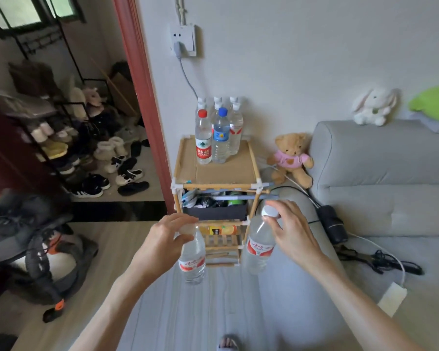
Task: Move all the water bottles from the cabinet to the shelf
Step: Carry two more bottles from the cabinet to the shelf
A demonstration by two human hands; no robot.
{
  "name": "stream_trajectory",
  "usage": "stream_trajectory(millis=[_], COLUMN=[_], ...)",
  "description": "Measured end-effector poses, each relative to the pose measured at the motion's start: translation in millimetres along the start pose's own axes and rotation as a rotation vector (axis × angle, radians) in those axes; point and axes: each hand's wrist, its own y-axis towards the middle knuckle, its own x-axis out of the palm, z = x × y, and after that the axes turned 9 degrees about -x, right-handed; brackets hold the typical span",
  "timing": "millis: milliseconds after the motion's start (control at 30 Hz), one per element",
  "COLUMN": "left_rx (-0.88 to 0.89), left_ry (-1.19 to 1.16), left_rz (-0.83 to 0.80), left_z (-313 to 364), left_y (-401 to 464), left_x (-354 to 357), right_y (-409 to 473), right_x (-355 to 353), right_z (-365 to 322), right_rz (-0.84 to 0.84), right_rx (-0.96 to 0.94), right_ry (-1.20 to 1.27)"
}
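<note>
The left hand (171, 233) grips a water bottle (192, 259) by its cap; the right hand (288, 228) grips a second bottle (259, 247) likewise. Both hang before the shelf (214, 185), whose top carries a bottle cluster (217, 133) at its far edge, its near half bare.

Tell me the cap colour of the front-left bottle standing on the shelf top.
Red, on the clear plastic bottle with the red label; head view.
</note>
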Motion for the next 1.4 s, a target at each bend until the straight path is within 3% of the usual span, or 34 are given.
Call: stream_trajectory(millis=[200, 367, 700, 1067, 1233, 1400], left_rx=[-0.035, 0.044, 0.127, 0.072, 0.023, 0.074], left_ry=[-0.086, -0.089, -0.100, -0.088, -0.097, -0.011], left_rz=[0.057, 0.084, -0.045, -0.085, -0.019, -0.092], left_z=[10, 15, -10, -19, -15, -15], left_y=[111, 194, 329, 372, 377, 380], left_x=[-2, -7, -5, 11, 15, 11], right_y=[123, 203, 317, 362, 369, 375], right_x=[-2, 12, 53, 83, 71, 60], right_z=[40, 70, 112, 145, 157, 169], right_rz=[0.057, 0.092, 0.104, 0.065, -0.105, -0.212], right_rx=[-0.031, -0.026, 0.049, 0.073, -0.041, -0.127], right_ry=[-0.007, -0.036, -0.082, -0.062, -0.035, 0.059])
